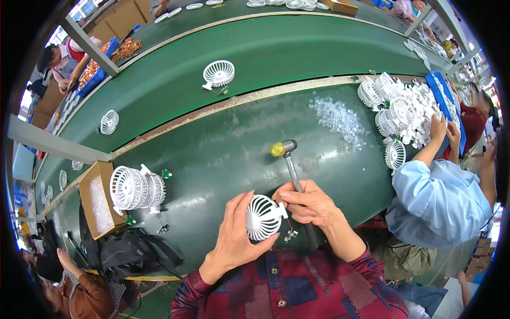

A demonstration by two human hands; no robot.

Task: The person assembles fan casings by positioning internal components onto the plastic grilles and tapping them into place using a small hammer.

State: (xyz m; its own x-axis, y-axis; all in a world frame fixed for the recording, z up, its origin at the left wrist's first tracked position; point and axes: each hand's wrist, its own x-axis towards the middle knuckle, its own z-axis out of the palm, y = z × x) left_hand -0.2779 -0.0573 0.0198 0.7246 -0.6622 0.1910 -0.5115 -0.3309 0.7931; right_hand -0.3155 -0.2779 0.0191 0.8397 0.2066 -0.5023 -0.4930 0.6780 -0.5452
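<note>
A round white slotted fan housing rests in my left hand, whose fingers curve around its rim. Close to the housing's short neck, the thumb and fingers of my right hand are pinched together. A small green circuit board dangles on wires below the neck. Under my right hand runs the shaft of a hammer; its yellow and dark head points away from me and its dark grip shows below the hand. Whatever tiny piece may be between my right fingertips is hidden.
Stacked fan housings and a cardboard box stand left. Small clear pieces lie scattered at far right, near piled white parts. A co-worker in a blue sleeve works there. Beyond the ledge, a green belt carries another housing.
</note>
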